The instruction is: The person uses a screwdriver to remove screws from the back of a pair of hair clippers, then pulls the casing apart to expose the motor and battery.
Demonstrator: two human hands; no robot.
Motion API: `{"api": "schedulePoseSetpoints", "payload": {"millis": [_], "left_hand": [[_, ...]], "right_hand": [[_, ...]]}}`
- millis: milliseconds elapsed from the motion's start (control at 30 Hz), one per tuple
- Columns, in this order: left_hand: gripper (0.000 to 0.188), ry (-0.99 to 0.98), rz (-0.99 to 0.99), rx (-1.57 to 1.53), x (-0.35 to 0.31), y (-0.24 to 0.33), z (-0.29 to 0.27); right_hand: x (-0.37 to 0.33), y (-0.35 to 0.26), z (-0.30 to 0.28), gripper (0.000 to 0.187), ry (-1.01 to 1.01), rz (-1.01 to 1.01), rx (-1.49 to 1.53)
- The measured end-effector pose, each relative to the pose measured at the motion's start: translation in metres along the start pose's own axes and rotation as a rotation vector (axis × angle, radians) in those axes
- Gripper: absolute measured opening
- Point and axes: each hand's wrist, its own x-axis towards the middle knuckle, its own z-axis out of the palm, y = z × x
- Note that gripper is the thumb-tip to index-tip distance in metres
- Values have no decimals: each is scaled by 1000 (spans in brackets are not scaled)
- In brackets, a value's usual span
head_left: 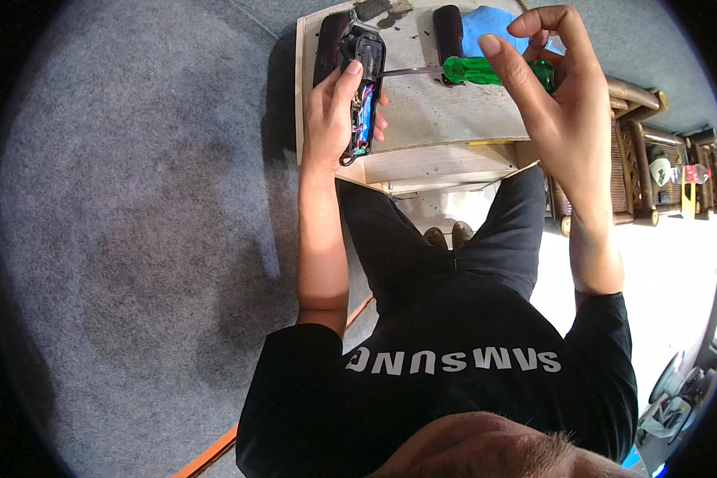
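My left hand (328,127) is wrapped round an opened hair clipper (364,111) above the left part of the small table, thumb on its inner face. Its blade end points away from me, and a blue battery and thin wires show in the bare housing. In my right hand (570,119) is a screwdriver (476,70), its green handle lying against the palm, with thumb and index finger raised off it. The steel shaft points left and its tip meets the clipper's right edge; whether it sits in a screw I cannot tell.
On the pale worn table (422,119) lie a dark casing piece (331,49), another dark elongated piece (448,36) and a blue cloth-like item (486,25). An open compartment (438,165) faces my knees. Bamboo furniture (633,151) stands to the right; a grey carpet-like surface (151,199) spreads left.
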Motion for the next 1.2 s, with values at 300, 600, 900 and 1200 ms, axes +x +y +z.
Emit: {"api": "schedulePoseSetpoints", "payload": {"millis": [300,600,900,1200], "left_hand": [[47,15,-8,-100,1,-5,-4],[45,5,1,-86,1,-5,-4],[47,8,-11,-108,3,-3,-3],[45,18,-26,-129,3,-4,-5]], "right_hand": [[-15,20,7,23,50,-46,-174],[-6,-1,-19,27,-139,-315,-504],[-4,30,21,26,-2,-182,-190],[-7,36,3,33,-356,4,-329]]}}
